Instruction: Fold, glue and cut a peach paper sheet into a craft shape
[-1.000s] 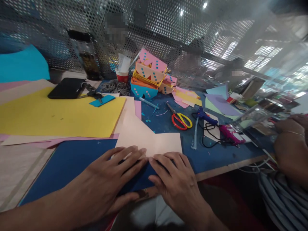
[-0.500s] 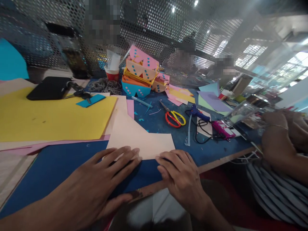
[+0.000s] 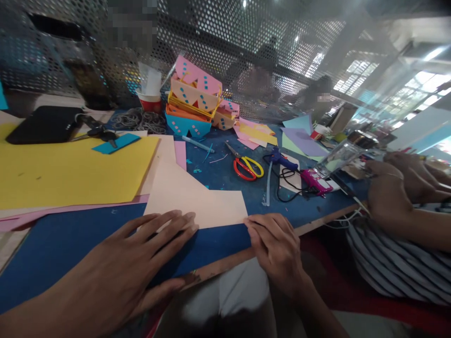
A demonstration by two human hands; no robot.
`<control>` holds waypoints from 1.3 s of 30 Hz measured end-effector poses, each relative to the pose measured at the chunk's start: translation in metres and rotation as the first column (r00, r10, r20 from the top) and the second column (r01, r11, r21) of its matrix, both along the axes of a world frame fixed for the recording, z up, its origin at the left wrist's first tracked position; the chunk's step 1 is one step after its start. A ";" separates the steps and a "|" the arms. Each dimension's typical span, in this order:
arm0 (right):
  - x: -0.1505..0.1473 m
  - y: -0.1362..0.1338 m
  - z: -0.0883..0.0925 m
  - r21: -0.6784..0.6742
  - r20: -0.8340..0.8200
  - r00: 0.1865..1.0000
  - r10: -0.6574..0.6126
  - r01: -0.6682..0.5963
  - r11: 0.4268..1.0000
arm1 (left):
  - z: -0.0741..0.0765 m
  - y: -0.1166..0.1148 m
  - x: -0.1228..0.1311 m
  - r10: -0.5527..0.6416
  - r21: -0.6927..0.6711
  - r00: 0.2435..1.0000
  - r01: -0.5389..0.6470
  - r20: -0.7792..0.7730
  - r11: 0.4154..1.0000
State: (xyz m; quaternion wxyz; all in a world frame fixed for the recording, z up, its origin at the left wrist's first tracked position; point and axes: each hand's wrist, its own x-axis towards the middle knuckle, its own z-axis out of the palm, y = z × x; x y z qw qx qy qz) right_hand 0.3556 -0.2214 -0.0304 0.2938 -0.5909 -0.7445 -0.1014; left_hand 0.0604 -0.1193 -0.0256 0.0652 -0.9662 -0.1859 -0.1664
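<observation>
A pale peach sheet of paper [image 3: 197, 202], its near edge looking folded, lies on the blue tabletop before me. My left hand [image 3: 141, 253] rests flat on its near left part, fingers stretched out and the thumb apart near the table edge. At the near right corner of the sheet, my right hand [image 3: 276, 241] has its fingers drawn together with the thumb, touching the corner. Beyond the sheet lie scissors [image 3: 248, 168] with one red and one yellow handle. A glue stick [image 3: 269, 183] is to their right.
Yellow card [image 3: 77, 173] covers the left side, with a black phone [image 3: 45, 124] and keys [image 3: 97, 129] on top. Stacked paper baskets [image 3: 193, 101] and a paper cup [image 3: 148, 99] stand behind. Rightward are a glue gun [image 3: 283, 159], a jar [image 3: 341, 150] and another person's arm [image 3: 391, 202].
My right hand has slid rightward along the near edge of the paper to its corner. The left hand stays flat on the sheet. The whole view has shifted slightly.
</observation>
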 end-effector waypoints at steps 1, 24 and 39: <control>0.001 0.000 -0.001 -0.013 0.002 1.000 -0.004 0.004 1.000 | 0.000 0.000 0.000 0.000 0.008 1.000 0.000 0.001 1.000; 0.010 0.006 -0.014 0.059 -0.109 0.987 0.115 -0.109 0.992 | -0.003 -0.009 -0.050 0.179 -0.017 0.984 -0.180 -0.015 0.984; 0.008 0.008 -0.012 0.102 -0.136 0.979 0.151 -0.138 0.985 | 0.001 -0.014 -0.059 0.303 -0.049 0.945 -0.299 0.122 0.953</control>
